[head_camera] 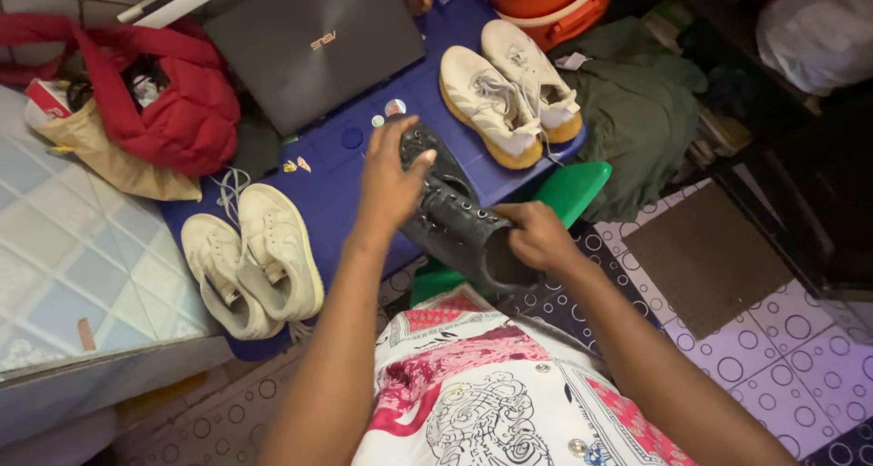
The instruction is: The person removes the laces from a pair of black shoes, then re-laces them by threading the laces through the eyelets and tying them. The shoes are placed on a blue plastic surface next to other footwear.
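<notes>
- While I watch through the head camera, I see my right hand gripping a black shoe at its heel opening, fingers curled tightly over the rim.
- My left hand rests on top of the same shoe near its toe end, fingers loosely spread and the thumb held out to the side; I cannot tell how firmly it presses.
- That black shoe hangs in the air between both hands, tilted, with its toe pointing away from me, above the near edge of a blue table.
- To the left on the blue surface lies a pair of cream sneakers, side by side and touching, their laces trailing behind them.
- At the far right of the blue surface sits a pair of tan sneakers with yellow soles, also pressed together.
- A closed grey laptop lies at the far side, and a red padded bag sits just left of it.
- Just under the shoe I see a green plastic stool, and beyond it a crumpled green cloth.
</notes>
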